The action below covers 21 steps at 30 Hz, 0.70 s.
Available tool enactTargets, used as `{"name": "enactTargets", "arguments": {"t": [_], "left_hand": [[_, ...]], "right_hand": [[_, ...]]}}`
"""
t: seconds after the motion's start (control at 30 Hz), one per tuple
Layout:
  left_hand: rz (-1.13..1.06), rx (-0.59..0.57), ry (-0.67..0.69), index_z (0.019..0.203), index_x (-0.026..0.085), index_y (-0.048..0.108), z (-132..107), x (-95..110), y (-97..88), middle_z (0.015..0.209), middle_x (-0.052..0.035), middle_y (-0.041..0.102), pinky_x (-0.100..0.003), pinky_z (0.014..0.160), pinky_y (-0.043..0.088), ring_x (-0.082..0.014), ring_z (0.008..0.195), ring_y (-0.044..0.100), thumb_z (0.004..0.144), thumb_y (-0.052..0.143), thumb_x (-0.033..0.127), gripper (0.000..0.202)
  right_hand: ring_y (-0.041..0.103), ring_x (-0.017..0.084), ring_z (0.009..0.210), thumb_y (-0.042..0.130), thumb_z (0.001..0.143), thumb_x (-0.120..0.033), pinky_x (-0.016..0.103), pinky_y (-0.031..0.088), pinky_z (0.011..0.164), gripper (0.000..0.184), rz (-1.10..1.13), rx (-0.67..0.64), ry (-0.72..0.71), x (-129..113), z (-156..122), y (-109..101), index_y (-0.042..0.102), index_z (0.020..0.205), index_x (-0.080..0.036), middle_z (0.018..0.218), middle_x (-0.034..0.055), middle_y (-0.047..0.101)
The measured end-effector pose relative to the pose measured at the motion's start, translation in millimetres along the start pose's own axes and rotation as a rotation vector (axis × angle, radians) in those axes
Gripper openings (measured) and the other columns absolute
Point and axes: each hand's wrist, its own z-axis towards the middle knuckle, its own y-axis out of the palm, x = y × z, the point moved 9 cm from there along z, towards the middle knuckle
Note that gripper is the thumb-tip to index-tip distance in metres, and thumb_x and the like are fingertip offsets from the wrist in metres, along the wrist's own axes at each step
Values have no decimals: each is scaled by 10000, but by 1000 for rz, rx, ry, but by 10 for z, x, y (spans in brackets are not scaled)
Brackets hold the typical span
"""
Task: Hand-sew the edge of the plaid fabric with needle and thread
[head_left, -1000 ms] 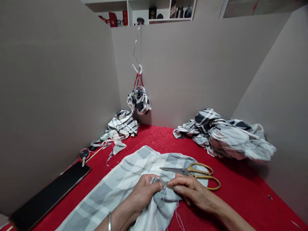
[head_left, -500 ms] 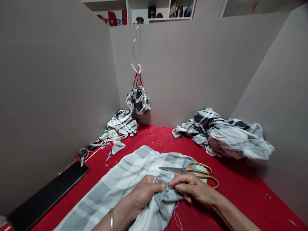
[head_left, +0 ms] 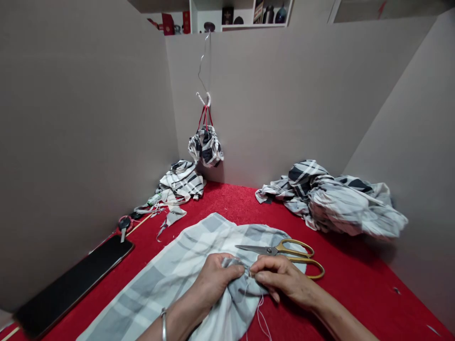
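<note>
A grey-and-white plaid cloth (head_left: pixel 167 279) lies spread on the red surface, gathered into a fold under my hands. My left hand (head_left: pixel 216 279), with a metal bangle (head_left: pixel 163 330) on its wrist, grips that fold. Facing it, my right hand (head_left: pixel 280 279) pinches at the fold's edge, where a fine white thread (head_left: pixel 259 308) hangs down. Any needle is hidden or too small to tell. Gold-handled scissors (head_left: pixel 280 251) rest on the cloth just beyond my right hand.
A black phone (head_left: pixel 71 284) and a key (head_left: pixel 124 225) lie at the left on the red-covered surface (head_left: pixel 227 203). Heaps of plaid cloth (head_left: pixel 341 203) sit at the right and back, and a tied bundle (head_left: pixel 205 147) hangs from a hook. Grey walls enclose three sides.
Both hands remain at the gathered fold with only small finger shifts. The view has drifted slightly, and the scissors have not moved on the cloth.
</note>
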Motion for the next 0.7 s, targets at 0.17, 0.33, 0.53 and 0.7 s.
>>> {"name": "enactTargets", "arguments": {"t": [0.17, 0.33, 0.53, 0.7], "left_hand": [[67, 17, 24, 679, 108, 640, 13, 2, -52, 572, -2, 593, -224, 547, 342, -116, 530, 475, 600, 710, 320, 237], [77, 18, 54, 703, 105, 631, 20, -6, -73, 599, -13, 598, -231, 564, 353, -124, 558, 492, 629, 702, 314, 233], [74, -6, 64, 713, 110, 626, 3, 4, -52, 619, -18, 607, -234, 582, 369, -127, 572, 503, 638, 698, 318, 232], [179, 35, 69, 714, 115, 621, -1, 34, -74, 613, -11, 587, -229, 563, 364, -129, 569, 485, 654, 662, 328, 225]], "right_hand": [[401, 42, 340, 613, 790, -383, 169, 231, 369, 264, -35, 3, -15, 3, -3, -5, 701, 909, -164, 538, -58, 459], [398, 33, 353, 592, 806, -366, 169, 234, 359, 269, -43, -1, -27, 6, 0, -6, 701, 942, -161, 622, -36, 485], [391, 33, 342, 588, 807, -359, 165, 238, 351, 266, -60, -7, -37, 13, 7, -11, 699, 946, -162, 587, -48, 461], [388, 40, 336, 560, 822, -364, 171, 240, 349, 276, -122, 6, -49, -4, 6, -8, 691, 951, -158, 587, -51, 447]]}}
